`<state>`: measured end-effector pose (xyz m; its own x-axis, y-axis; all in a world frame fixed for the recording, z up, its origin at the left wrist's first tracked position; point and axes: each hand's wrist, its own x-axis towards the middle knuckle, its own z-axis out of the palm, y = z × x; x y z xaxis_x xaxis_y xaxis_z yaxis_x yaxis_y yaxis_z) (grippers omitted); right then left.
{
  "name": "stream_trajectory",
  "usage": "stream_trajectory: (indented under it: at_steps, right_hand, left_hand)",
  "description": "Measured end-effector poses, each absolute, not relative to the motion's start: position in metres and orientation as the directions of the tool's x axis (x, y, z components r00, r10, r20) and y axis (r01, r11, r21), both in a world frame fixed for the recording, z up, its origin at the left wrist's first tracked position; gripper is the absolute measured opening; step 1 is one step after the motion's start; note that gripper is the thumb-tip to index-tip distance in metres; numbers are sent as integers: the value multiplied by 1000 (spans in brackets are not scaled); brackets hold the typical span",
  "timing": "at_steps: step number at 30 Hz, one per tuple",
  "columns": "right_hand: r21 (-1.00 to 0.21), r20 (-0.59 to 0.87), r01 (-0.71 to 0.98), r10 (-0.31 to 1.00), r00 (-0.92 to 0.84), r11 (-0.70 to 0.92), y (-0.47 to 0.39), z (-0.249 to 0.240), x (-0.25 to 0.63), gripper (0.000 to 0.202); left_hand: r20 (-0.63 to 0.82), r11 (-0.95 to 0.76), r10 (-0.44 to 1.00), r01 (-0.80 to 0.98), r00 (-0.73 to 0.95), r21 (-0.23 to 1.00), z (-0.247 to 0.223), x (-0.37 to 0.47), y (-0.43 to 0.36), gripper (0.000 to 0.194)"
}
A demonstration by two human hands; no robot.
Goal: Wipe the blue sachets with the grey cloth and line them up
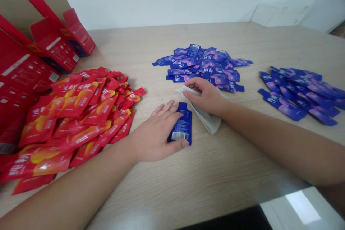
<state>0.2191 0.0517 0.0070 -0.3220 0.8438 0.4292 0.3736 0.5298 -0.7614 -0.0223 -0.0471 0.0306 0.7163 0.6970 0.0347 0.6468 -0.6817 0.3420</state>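
Observation:
A blue sachet (184, 125) lies flat on the table, with its barcode side up and its narrow spout end pointing away from me. My left hand (157, 134) rests over the sachet's left side, fingers stretched out and thumb across its lower end. Just to the right, my right hand (206, 97) is closed around a folded white cloth or tissue (211, 122), whose lower end hangs to the table. Beyond both hands is a pile of blue and purple sachets (202, 64).
Red and orange sachets (81, 104) are heaped at the left, against red cardboard boxes (24, 64). A second group of blue sachets (302, 93) lies at the right. A white wall (161, 0) stands behind the wooden table (215, 172). A pale flat object (302, 208) is at the lower right.

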Motion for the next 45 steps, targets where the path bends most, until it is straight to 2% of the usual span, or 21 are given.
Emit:
stream_trajectory:
  at_steps: [2,5,11,15,18,21,25,29,33,36,39,41,43,45]
  right_hand:
    - [-761,421,377,844,-332,527,52,8,220,22]
    - [-744,410,401,840,-356,534,51,10,220,20]
    - [-683,391,450,808,-440,575,44,16,217,17]
    - [-698,349,436,801,-486,568,27,28,218,15]
    - [-695,233,382,693,-682,609,11,40,220,16]
    - [-666,113,308,500,-858,679,2,46,218,15]
    - [-552,119,286,413,-903,783,3,44,211,17]
    - [-454,145,357,463,-874,816,15,39,211,15]
    - [-434,187,425,541,-820,794,29,31,217,18]
    - [-425,229,460,585,-778,779,33,23,222,19]
    - [-477,286,542,705,-648,692,28,23,225,25]
    - [-546,297,558,768,-568,625,20,31,226,28]
    - [-597,276,498,743,-610,630,10,42,226,23]
    - [-627,205,393,629,-750,673,1,53,225,15]
  left_hand:
    - [32,-669,710,659,704,345,32,-22,-48,76]
    - [48,-663,722,670,691,334,31,-20,-48,75]
    - [48,-630,750,691,659,353,26,-18,-47,102]
    - [50,-544,816,734,576,407,22,-18,-48,115]
    - [72,-532,828,740,556,412,21,-17,-48,127]
    - [59,-551,816,741,576,383,22,-17,-48,127]
    - [24,-539,820,757,572,370,25,-17,-47,126]
    - [5,-525,826,765,564,374,27,-16,-49,125]
    - [-7,-517,827,766,562,383,27,-17,-50,123]
    - [-34,-530,816,770,577,356,27,-19,-49,135]
    - [-55,-545,804,771,592,330,27,-19,-48,144]
    - [-57,-541,808,776,587,323,27,-18,-48,139]
    - [-51,-535,814,780,579,325,27,-17,-48,134]
    - [-43,-533,815,778,577,333,28,-16,-48,131]
